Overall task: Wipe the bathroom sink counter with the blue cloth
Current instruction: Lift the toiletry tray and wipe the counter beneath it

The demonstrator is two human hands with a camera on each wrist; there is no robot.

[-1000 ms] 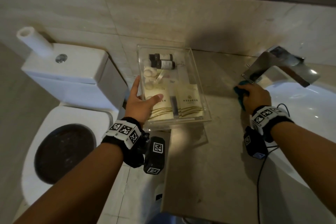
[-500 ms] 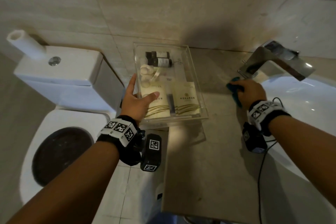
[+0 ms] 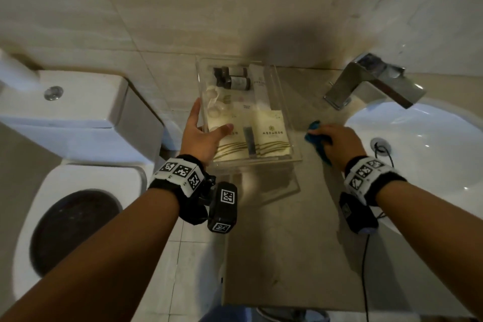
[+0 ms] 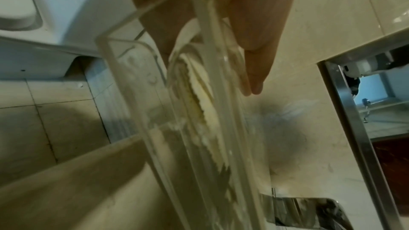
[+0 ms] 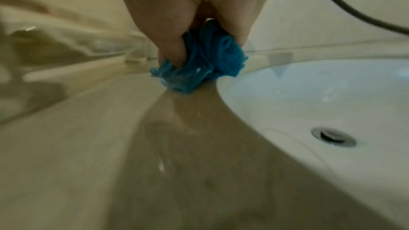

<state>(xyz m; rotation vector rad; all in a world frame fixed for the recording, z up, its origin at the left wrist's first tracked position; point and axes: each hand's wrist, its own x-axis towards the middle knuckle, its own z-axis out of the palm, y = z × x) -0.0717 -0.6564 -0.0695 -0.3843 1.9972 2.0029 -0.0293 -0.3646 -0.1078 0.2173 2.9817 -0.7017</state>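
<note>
I judged the wiping step to be under way: my right hand (image 3: 337, 142) had its fingers curled round the bunched blue cloth (image 5: 199, 64), pressing it to the desk (image 3: 274, 243) just beside the white basin (image 3: 418, 144), while my left hand (image 3: 201, 138), thumb over the near wall, held the clear tray (image 3: 285, 112) lifted off the desk. The next move, I reckoned, called for sweeping the cloth left under the raised tray. The sachets (image 3: 271, 138) and little bottles (image 3: 232, 78) carried print too small for me to read.

We are in a hotel-style bathroom: a white toilet (image 3: 65, 123), a washbasin (image 3: 418, 149) with chrome faucet (image 3: 373, 81), tiled walls, and a clear amenity tray (image 3: 287, 112).
</note>
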